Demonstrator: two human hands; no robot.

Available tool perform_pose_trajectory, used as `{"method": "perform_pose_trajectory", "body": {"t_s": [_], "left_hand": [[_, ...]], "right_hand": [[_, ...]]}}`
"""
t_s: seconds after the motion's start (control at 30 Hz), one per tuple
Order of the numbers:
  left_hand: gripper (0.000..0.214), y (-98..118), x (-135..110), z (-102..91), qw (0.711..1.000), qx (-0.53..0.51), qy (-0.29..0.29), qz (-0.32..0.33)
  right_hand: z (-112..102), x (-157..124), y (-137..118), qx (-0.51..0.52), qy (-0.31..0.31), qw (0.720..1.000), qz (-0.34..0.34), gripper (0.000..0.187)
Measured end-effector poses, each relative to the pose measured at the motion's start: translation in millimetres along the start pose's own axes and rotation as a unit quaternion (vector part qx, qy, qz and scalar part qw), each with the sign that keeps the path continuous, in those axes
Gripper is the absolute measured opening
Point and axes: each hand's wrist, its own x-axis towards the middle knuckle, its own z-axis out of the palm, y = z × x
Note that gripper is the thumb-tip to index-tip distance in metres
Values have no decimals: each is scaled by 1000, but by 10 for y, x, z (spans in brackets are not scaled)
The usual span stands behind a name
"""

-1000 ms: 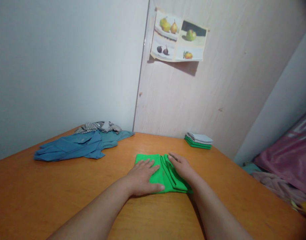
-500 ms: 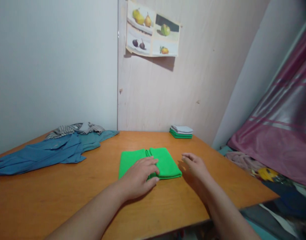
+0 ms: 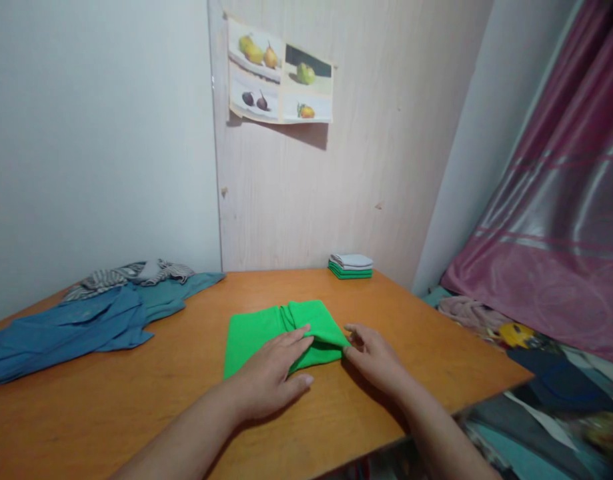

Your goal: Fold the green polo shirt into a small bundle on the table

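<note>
A bright green folded cloth (image 3: 256, 333) lies on the wooden table in front of me, a seam-like gap running near its middle. My left hand (image 3: 273, 370) rests on its near part, fingers stretched out and thumb apart over the table. At the cloth's near right corner, my right hand (image 3: 369, 357) pinches the edge between thumb and fingers. The upper layer there is lifted a little, leaving a dark opening between the layers. The left hand hides part of the cloth's near edge.
Toward the back of the table (image 3: 186, 373) stands a small stack of folded grey and green cloths (image 3: 351, 267). Blue garments (image 3: 86, 317) and a striped cloth (image 3: 131, 273) lie loosely at the left. Beyond the right edge are a pink curtain (image 3: 546, 280) and heaped fabrics.
My right hand has moved left to the cloth's near right corner and taken hold of it, raising the top layer. The left hand stays on the cloth. The view has shifted slightly right.
</note>
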Motion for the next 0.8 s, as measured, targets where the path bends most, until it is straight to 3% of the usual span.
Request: {"method": "perform_pose_trajectory", "body": {"t_s": [0.13, 0.3, 0.5, 0.8], "left_hand": [[69, -1, -12, -17, 1000, -16, -11, -7], [71, -45, -22, -22, 999, -41, -14, -16], [68, -43, -33, -40, 999, -39, -26, -21], [62, 49, -29, -86, 999, -16, -39, -20]], "right_hand": [[34, -54, -202, -94, -9, 996, -5, 40], [81, -42, -290, -172, 14, 984, 32, 18], [100, -27, -177, -178, 9, 984, 15, 13], [92, -56, -130, -170, 1, 985, -4, 21]]}}
